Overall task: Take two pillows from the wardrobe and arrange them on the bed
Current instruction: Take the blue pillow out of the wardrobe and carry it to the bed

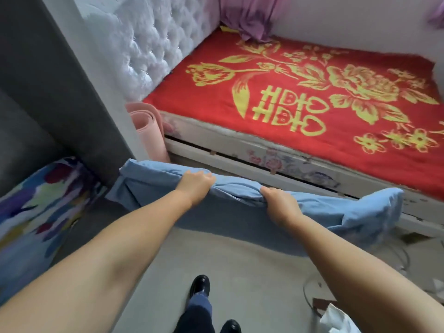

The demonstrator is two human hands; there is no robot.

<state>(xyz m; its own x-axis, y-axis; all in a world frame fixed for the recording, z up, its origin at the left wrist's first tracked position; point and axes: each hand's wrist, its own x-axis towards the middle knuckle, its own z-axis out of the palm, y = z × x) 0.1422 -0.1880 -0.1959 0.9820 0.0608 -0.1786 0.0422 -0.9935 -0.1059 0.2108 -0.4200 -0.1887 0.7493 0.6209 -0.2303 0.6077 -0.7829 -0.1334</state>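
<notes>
Blue pillow (pixel 240 207) carried above the floor beside the bed (pixel 300 97), left hand (pixel 195 185) and right hand (pixel 280 203) both gripping its upper edge; best lifted clear of the mattress side, then laid flat toward the headboard (pixel 153 46).

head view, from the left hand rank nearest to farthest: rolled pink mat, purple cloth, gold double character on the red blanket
From the left hand, which grips the blue pillow:
1. Rolled pink mat, just beyond it, standing at the bed's near left corner.
2. Gold double character, to the right on the red blanket, mid-bed.
3. Purple cloth, at the bed's far back against the wall.
</notes>
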